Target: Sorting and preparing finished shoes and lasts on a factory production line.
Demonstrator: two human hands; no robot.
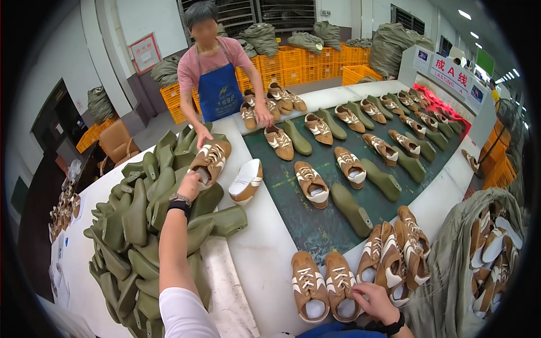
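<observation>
My left hand reaches out over a heap of green shoe lasts, its fingers closed on the heel of a brown sneaker with white stripes. Close to that sneaker's toe is a co-worker's hand; whether it touches cannot be made out. At the near edge, my right hand pinches the collar of another brown sneaker. A matching sneaker stands directly to its left. Several more sneakers lean together just beyond my right hand.
A green conveyor belt carries rows of sneakers and lasts between white ledges. One sneaker lies on its side on the left ledge. A cloth-lined bin of shoes stands at right. Opposite, a co-worker stands before orange crates.
</observation>
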